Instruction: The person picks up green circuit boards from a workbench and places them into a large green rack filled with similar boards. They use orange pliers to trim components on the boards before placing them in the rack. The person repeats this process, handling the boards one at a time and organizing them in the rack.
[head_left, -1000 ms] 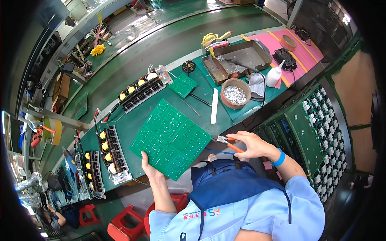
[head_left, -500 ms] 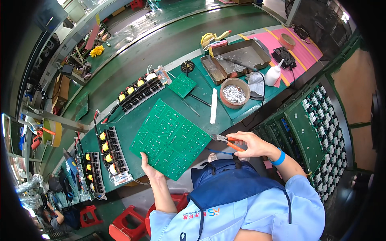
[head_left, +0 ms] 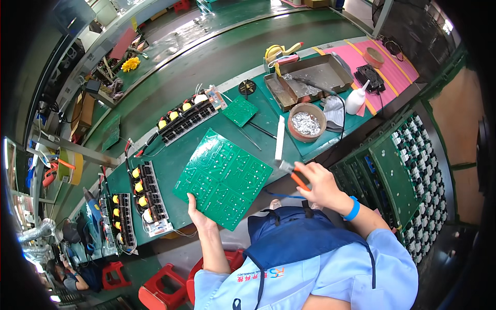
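Green printed circuit board (head_left: 223,178) held over the near edge of the worktop (head_left: 173,165).
Its near-left edge is pinched by the left hand (head_left: 203,219), fingers hidden beneath; orange-handled pliers (head_left: 299,181) are gripped by the curled right hand (head_left: 321,183), just beside the board's right corner. The board is judged light, stiff, crackable if flexed, best held by its edges.
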The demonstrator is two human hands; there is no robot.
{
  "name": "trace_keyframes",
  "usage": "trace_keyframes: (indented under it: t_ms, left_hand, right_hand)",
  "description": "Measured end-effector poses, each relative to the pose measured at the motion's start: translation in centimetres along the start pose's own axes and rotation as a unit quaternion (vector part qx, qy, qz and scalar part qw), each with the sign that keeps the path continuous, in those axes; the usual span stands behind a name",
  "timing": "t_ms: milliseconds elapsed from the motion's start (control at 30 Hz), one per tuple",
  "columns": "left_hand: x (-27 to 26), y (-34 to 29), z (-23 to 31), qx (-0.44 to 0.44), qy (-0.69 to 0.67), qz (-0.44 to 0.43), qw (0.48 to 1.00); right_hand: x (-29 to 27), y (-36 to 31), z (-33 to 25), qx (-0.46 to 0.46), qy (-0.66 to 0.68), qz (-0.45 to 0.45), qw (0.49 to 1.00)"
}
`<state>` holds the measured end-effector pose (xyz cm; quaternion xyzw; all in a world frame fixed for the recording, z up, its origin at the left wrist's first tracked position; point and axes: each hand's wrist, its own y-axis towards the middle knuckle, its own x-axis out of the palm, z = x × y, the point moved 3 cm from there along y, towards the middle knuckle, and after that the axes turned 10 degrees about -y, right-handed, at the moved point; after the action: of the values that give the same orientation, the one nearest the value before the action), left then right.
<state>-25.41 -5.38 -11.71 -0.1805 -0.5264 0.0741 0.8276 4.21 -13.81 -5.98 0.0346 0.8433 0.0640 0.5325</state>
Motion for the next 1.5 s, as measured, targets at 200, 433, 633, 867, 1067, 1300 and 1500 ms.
trace_keyframes:
  t_ms: [200,433,633,867,1067,1300,1500]
  left_hand:
    - [-0.4,-0.8,0.0,-0.039,0.035,-0.047,0.998]
    - [-0.5,-1.6,-1.1,-0.070,0.068,-0.108,0.989]
    - [-1.5,-1.2,-1.4,-0.079,0.100,-0.130,0.983]
    - [-1.2,-1.1,-1.7,-0.085,0.055,-0.101,0.990]
    - [-1.2,-1.0,-1.8,-0.102,0.057,-0.100,0.988]
    - [-0.8,-1.5,-1.5,-0.094,0.043,-0.065,0.993]
    - [-1.8,-2.8,-0.1,-0.088,0.000,-0.012,0.996]
  right_hand:
    - [-1.9,3.6,0.6,0.000,-0.023,0.000,1.000]
    - [-2.0,6.3,-1.2,-0.044,0.122,-0.012,0.991]
    - [-1.2,6.2,-1.0,-0.044,0.127,-0.029,0.991]
    - [-1.2,6.2,-1.6,-0.034,0.201,-0.043,0.978]
    - [-1.1,6.2,-2.8,-0.053,0.006,0.053,0.997]
    - [1.1,7.6,-3.0,-0.087,-0.039,0.088,0.992]
    - [3.3,10.1,-2.0,-0.036,0.029,0.004,0.999]
